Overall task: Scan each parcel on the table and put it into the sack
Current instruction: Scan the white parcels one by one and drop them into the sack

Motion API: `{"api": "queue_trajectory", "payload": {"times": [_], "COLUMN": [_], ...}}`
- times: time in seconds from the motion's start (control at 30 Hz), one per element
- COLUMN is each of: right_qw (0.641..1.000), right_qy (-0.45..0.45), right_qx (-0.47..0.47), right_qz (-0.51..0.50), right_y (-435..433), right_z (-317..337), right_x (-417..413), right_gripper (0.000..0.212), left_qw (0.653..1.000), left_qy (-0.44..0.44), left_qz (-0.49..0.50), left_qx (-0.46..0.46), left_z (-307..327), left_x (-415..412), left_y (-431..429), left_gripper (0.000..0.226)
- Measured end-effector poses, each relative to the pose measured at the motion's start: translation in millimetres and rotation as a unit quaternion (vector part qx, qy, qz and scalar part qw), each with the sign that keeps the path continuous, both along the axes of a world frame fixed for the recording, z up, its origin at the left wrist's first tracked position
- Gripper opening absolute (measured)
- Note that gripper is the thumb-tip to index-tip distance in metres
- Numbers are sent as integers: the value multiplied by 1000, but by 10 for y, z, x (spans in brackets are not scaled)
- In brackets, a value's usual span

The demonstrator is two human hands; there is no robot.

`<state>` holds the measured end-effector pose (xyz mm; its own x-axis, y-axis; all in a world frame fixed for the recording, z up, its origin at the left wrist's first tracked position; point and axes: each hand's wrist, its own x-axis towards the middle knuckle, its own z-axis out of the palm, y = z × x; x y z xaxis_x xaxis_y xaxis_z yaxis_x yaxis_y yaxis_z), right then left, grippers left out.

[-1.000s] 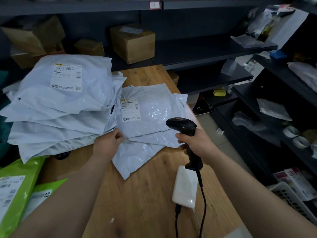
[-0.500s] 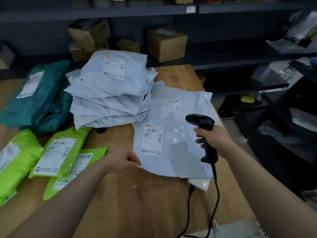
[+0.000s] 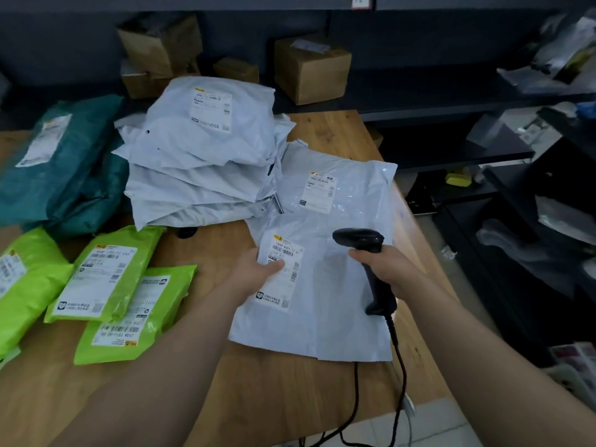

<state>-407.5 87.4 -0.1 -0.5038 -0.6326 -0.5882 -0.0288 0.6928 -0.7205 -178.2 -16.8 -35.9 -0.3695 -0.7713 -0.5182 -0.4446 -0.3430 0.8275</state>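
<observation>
Dim stockroom, wooden table [image 3: 264, 382] across centre frame. My left hand [image 3: 258, 272] pinches the grey poly mailer [image 3: 329, 317] at lower centre, thumb lying on its label [image 3: 285, 285]. My right hand [image 3: 383, 269] has its fingers wrapped round the barcode scanner [image 3: 358, 240]. I'd clear the thumb off the barcode, flatten the film and aim square. The mailer looks thin, glossy, creased and floppy. No sack in view.
</observation>
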Motion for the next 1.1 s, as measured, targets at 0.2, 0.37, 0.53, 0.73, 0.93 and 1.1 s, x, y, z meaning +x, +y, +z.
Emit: {"api": "queue_trajectory", "payload": {"times": [0.2, 0.37, 0.53, 0.73, 0.93, 1.1], "right_qw": [998, 987, 970, 969, 974, 975], "right_qy": [-16, 69, -46, -14, -30, -30], "right_qx": [-66, -135, -195, -166, -152, -143], "right_qz": [-6, 44, 140, 180, 164, 165], "right_y": [185, 168, 66, -75, -112, -111], "right_z": [243, 617, 940, 1005, 1025, 1076], "right_x": [-30, 144, 489, 759, 821, 845], "right_gripper": [17, 28, 18, 22, 25, 24], "left_qw": [990, 971, 956, 946, 910, 899], "left_qy": [134, 185, 201, 239, 303, 316], "left_qz": [12, 110, 176, 215, 281, 300], "left_qx": [44, -107, -120, -46, 25, 40], "left_z": [254, 474, 461, 351, 317, 261], "left_x": [181, 371, 403, 444, 476, 439], "left_y": [257, 109, -174, -318, -270, -248], "left_gripper": [24, 20, 19, 19, 15, 22]}}
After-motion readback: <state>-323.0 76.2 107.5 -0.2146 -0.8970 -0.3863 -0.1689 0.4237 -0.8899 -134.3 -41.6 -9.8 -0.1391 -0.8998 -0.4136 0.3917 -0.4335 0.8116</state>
